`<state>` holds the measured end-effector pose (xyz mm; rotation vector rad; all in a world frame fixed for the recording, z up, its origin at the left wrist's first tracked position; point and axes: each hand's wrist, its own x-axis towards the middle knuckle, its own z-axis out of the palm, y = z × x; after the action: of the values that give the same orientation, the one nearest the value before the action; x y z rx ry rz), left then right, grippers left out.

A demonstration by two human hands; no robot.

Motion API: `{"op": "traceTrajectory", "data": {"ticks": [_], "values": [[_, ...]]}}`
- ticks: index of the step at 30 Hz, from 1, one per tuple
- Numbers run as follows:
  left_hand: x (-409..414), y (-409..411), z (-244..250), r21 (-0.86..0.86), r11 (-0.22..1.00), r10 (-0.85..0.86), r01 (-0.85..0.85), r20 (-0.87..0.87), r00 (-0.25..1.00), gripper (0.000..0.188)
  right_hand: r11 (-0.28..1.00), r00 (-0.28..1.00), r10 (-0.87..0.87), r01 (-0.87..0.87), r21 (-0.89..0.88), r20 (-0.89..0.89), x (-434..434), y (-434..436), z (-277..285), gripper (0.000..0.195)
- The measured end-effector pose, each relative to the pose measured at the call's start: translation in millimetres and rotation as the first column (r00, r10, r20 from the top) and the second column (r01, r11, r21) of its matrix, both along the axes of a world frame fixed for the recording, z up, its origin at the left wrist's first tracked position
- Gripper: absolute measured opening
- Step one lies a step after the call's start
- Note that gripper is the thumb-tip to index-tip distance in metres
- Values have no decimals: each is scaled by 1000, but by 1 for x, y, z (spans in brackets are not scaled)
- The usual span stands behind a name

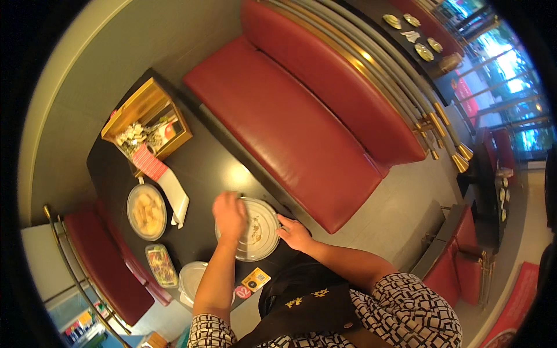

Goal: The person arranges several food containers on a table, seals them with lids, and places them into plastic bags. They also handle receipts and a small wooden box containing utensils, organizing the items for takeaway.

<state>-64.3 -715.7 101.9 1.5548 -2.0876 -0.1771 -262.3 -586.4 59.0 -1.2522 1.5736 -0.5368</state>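
A round container with a clear plastic lid lies before me on the dark table, with some brownish bits visible at its middle. My left hand is over its left edge, fingers bent downward; whether they grip anything is hidden. At the container's right rim, my right hand touches the edge with thumb and fingers apart. Beside my left forearm sits another round lidded container, partly covered by the arm. An oval-looking bowl of pale yellow food and a rectangular clear box of salad-like food stand farther left.
A wooden box with small packets stands at the table's far end. A red-and-white paper strip hangs from it onto the dark table. Red bench seats flank the table. A yellow card lies at the near edge.
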Motion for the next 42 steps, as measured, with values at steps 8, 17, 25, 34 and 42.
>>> {"op": "traceTrajectory", "data": {"ticks": [8, 17, 25, 34, 42], "values": [[0, -24, -39, 208, 954, -238, 217, 78, 968, 16, 979, 984, 137, -118, -166, 111, -10, -70, 5, 51], [8, -17, -39, 187, 847, 475, -497, 153, 867, 25, 990, 968, -35, -1, 144, 247, 13, 1, 2, 62], [-23, -11, -16, 310, 696, -697, 647, 78, 713, 18, 951, 954, 293, -297, 85, 58, -2, -56, 1, 53], [-10, -25, -44, 60, 863, 487, -501, 160, 858, 22, 986, 963, 63, -101, 136, 263, 16, 4, 2, 67], [-21, -1, -7, 158, 595, -799, 788, 16, 601, 11, 892, 886, 420, -443, 87, 198, 4, -53, 1, 45]]}}
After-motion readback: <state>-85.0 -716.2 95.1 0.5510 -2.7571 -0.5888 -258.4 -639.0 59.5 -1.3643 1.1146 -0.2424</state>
